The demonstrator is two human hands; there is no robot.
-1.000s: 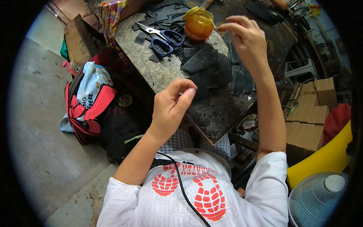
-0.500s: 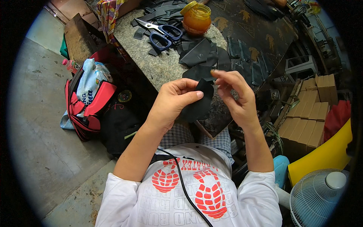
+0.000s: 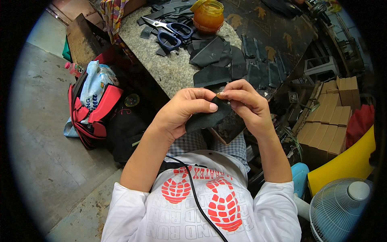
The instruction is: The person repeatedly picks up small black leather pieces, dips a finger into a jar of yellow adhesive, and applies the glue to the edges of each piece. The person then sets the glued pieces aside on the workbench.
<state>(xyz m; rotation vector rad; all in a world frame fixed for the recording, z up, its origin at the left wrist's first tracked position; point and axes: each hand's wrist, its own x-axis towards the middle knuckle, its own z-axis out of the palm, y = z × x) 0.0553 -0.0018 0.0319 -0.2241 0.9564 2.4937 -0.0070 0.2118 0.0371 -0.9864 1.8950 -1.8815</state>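
My left hand (image 3: 181,108) pinches a thin black piece (image 3: 206,120), like leather, between thumb and fingers above my lap. At the piece's far edge, my right hand (image 3: 249,104) has its thumb and fingers closed on it; one fingertip looks orange-brown. Just beyond my hands, flat black cut pieces (image 3: 211,76) lie on the speckled stone slab (image 3: 177,74). Blue-handled scissors (image 3: 171,34) rest farther back, blades parted. Beside them stands a glass jar (image 3: 208,18) of amber stuff, its yellow lid tilted at the rim.
More black pieces (image 3: 254,72) lie on the dark table to the right. Small cardboard boxes (image 3: 326,117) are stacked at the right, above a yellow curved panel (image 3: 342,163) and a fan (image 3: 340,209). On the left sits a red-and-black bag (image 3: 100,109). A black cord (image 3: 197,201) crosses my shirt.
My right hand has come down and left, from apart to the piece's far edge, and its fingers have closed there. The black piece has tilted flatter in my left hand.
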